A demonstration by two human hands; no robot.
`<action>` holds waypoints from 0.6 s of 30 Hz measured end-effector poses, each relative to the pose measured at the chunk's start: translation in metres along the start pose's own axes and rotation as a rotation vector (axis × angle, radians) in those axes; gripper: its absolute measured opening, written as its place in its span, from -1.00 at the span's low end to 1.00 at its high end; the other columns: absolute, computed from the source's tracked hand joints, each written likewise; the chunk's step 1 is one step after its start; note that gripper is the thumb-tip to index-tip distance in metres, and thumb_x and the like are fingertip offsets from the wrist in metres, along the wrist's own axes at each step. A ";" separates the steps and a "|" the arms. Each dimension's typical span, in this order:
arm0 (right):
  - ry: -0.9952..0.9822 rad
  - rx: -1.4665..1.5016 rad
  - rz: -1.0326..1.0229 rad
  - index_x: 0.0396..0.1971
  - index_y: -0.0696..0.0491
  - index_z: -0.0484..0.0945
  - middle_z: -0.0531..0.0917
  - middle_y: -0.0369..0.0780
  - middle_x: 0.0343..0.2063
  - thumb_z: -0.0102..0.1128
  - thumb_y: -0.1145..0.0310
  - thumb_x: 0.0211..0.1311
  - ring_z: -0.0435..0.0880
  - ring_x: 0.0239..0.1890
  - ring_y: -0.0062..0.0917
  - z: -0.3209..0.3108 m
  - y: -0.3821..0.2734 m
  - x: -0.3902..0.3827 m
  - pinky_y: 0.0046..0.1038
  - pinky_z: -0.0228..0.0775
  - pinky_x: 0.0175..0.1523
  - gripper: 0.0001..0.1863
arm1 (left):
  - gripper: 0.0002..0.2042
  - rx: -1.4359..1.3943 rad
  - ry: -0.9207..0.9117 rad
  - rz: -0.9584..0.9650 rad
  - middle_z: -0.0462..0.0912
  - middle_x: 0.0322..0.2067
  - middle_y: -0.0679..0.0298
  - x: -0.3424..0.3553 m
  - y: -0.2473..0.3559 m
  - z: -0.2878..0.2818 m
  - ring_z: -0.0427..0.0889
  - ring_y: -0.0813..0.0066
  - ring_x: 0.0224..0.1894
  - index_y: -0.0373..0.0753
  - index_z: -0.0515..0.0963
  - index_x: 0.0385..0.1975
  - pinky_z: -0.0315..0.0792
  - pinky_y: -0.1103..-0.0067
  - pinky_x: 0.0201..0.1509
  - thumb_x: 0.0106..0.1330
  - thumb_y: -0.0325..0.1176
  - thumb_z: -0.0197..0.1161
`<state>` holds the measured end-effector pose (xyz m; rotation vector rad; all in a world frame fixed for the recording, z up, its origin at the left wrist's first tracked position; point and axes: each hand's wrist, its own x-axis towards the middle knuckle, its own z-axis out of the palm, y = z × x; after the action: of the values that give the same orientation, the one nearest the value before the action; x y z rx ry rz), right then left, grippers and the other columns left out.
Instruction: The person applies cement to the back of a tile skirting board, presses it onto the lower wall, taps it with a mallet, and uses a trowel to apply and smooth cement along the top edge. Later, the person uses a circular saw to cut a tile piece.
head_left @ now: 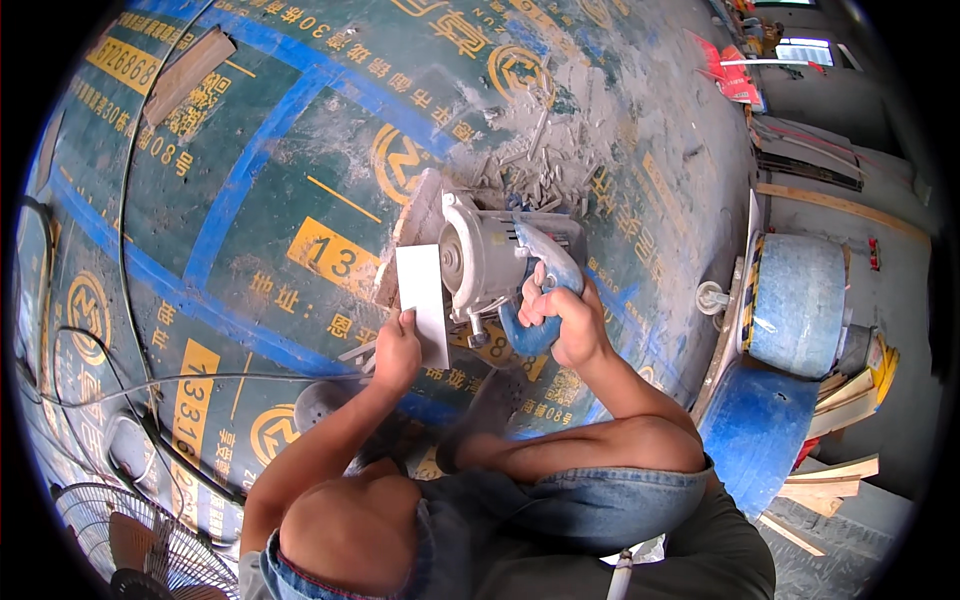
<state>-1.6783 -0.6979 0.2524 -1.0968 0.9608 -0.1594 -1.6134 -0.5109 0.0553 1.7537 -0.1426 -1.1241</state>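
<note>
Within L grip (397, 352): wht strip (421, 296)

Left hand (398, 352) has white tile (420, 290) just beside saw (490, 255); right hand (568, 318) wrapped round its blue handle (530, 335). Scraps (535, 170) beyond, fan (130, 540) lower left, blue drums (797, 300) right.

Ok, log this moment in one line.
left grip: holding white rectangular piece; right grip: holding blue-handled grey power tool; nearby: grey offcuts on green floor covering

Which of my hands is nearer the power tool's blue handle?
Right. Your right hand is gripping the blue handle; your left hand is off to its left, holding the white strip.
</note>
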 end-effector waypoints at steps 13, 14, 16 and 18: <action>-0.005 0.021 0.012 -0.27 0.01 0.42 0.38 -0.30 -0.57 0.02 0.53 -0.07 0.34 -0.54 -0.55 0.004 0.000 0.004 -0.40 0.29 -0.30 -0.73 | -0.63 -0.005 0.027 0.025 0.60 -0.38 -0.29 -0.002 0.003 0.000 0.59 -0.28 -0.28 -0.48 0.51 -0.21 0.42 0.17 -0.15 0.59 -0.23 -0.07; -0.003 0.030 0.017 -0.27 0.01 0.42 0.38 -0.30 -0.57 0.02 0.52 -0.07 0.34 -0.54 -0.55 0.003 0.000 0.003 -0.40 0.29 -0.30 -0.73 | -0.63 -0.015 0.020 0.021 0.59 -0.39 -0.28 -0.002 0.004 0.000 0.58 -0.27 -0.29 -0.48 0.51 -0.22 0.42 0.17 -0.15 0.59 -0.23 -0.08; 0.002 0.043 0.029 -0.27 0.01 0.42 0.38 -0.30 -0.57 0.03 0.52 -0.07 0.34 -0.54 -0.55 0.002 0.001 0.002 -0.40 0.30 -0.30 -0.73 | -0.62 -0.034 0.012 0.017 0.59 -0.41 -0.27 -0.001 0.004 0.000 0.56 -0.25 -0.33 -0.48 0.50 -0.24 0.41 0.18 -0.17 0.60 -0.23 -0.08; 0.002 0.048 0.034 -0.27 0.02 0.42 0.38 -0.30 -0.57 0.04 0.51 -0.08 0.34 -0.54 -0.55 0.001 0.002 0.001 -0.40 0.30 -0.29 -0.73 | -0.61 -0.031 -0.001 0.001 0.58 -0.43 -0.25 0.000 0.003 0.000 0.55 -0.23 -0.35 -0.48 0.50 -0.24 0.41 0.18 -0.18 0.60 -0.22 -0.09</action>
<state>-1.6773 -0.6966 0.2509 -1.0358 0.9726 -0.1550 -1.6125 -0.5118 0.0575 1.7259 -0.1266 -1.1204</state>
